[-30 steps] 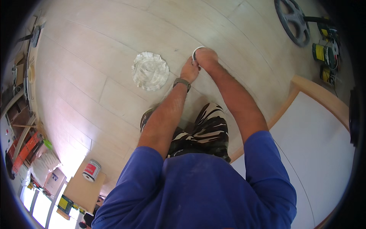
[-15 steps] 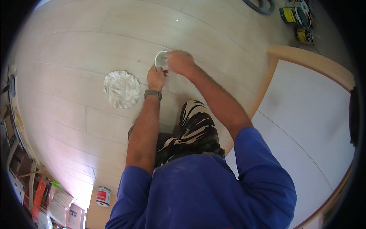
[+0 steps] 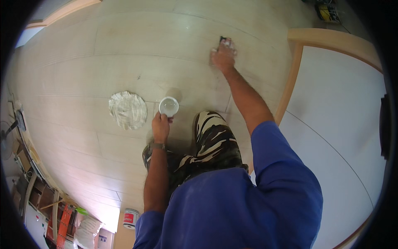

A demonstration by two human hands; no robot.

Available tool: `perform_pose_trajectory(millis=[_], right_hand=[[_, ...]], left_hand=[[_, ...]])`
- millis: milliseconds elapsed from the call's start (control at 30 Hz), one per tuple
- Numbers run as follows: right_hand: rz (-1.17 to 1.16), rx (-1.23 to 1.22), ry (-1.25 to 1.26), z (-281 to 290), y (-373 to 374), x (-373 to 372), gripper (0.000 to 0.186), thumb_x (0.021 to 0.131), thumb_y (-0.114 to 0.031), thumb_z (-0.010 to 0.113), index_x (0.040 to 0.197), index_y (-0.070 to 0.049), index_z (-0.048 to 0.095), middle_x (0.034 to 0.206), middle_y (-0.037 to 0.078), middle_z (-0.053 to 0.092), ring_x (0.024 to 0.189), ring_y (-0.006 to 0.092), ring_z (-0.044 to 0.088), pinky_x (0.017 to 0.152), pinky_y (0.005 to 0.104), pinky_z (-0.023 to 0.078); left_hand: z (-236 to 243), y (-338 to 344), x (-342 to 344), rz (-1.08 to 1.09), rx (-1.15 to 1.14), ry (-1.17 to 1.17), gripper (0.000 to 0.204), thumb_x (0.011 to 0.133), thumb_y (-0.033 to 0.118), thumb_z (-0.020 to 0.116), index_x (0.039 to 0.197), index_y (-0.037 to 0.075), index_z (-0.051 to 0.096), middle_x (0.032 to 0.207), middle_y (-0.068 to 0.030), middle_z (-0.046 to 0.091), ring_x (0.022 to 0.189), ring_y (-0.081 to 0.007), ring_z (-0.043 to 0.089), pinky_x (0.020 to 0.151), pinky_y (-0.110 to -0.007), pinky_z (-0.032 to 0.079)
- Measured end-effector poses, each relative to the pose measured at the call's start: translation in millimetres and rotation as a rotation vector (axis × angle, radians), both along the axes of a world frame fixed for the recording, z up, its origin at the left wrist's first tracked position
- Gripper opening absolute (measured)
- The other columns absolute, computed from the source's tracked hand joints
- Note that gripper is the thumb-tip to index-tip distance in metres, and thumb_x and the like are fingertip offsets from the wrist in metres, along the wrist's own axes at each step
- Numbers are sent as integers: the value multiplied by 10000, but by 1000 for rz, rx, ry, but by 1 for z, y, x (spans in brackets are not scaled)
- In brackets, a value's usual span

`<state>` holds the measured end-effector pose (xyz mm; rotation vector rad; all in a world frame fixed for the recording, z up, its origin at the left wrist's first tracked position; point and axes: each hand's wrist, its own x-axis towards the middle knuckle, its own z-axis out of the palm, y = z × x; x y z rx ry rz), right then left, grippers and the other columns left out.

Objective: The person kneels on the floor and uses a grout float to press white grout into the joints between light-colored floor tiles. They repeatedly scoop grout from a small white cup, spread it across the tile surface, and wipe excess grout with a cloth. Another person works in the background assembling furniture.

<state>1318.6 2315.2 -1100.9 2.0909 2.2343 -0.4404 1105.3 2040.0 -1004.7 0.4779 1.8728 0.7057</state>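
Observation:
My left hand (image 3: 161, 128) grips a white cup (image 3: 168, 106) with pale contents just above the light tiled floor (image 3: 74, 66), in front of my left knee. Left of the cup, a crumpled off-white round cloth or sheet (image 3: 127, 110) lies flat. Farther forward and to the right, my right hand (image 3: 224, 54) is down at the floor, closed on a small dark object (image 3: 222, 39) smeared with white; motion blur and my fingers hide what it is.
A white panel (image 3: 331, 124) with a wooden frame lies to my right, yellow-labelled buckets (image 3: 327, 13) beyond it. Clutter including an orange ladder-like object (image 3: 63, 222) lines the left side. A red-labelled can (image 3: 131, 218) is behind my left arm. Another framed board (image 3: 62, 13) is at upper left.
My right hand has left the cup and reached forward along the floor. My left hand has drawn the cup back toward my knees. The view has shifted.

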Motion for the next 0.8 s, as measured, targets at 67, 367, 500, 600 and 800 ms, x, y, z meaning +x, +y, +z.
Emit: perform_pose_trajectory(millis=[67, 367, 500, 600, 800], right_hand=[[89, -13, -12, 16, 11, -22, 609, 906, -349, 417, 1363, 43, 323, 1454, 222, 245, 1369, 340, 193, 1092, 515, 172], [372, 118, -10, -15, 47, 11, 452, 893, -255, 428, 1266, 0, 452, 1369, 200, 392, 1230, 332, 425, 1020, 446, 347], [85, 65, 77, 6, 65, 38, 398, 830, -172, 503, 1199, -24, 503, 1131, 179, 583, 966, 306, 599, 831, 395, 496], [-64, 287, 49, 7, 78, 100, 399, 823, -171, 524, 1196, -30, 513, 1053, 160, 620, 872, 310, 622, 765, 403, 515], [104, 214, -104, -22, 39, 132, 446, 827, -185, 519, 1235, -8, 486, 1240, 177, 527, 1112, 311, 530, 925, 421, 435]], left_hand=[[3, -15, 3, 26, -49, -21, 300, 873, 113, 375, 1015, -58, 577, 773, -134, 667, 669, -176, 640, 617, -309, 506], [-2, -26, 8, 108, -37, -102, 269, 890, 87, 381, 1038, -50, 559, 825, -117, 662, 711, -168, 640, 661, -283, 512], [-2, -29, 2, 61, -62, -104, 272, 888, 88, 383, 1045, -50, 558, 824, -120, 662, 706, -170, 639, 661, -285, 513], [-1, -26, 4, 27, -67, -101, 269, 888, 88, 385, 1040, -48, 559, 826, -121, 662, 698, -170, 635, 657, -286, 510], [0, -25, 5, 2, -64, -112, 271, 891, 71, 388, 1074, -62, 538, 900, -145, 648, 770, -190, 648, 676, -297, 525]])
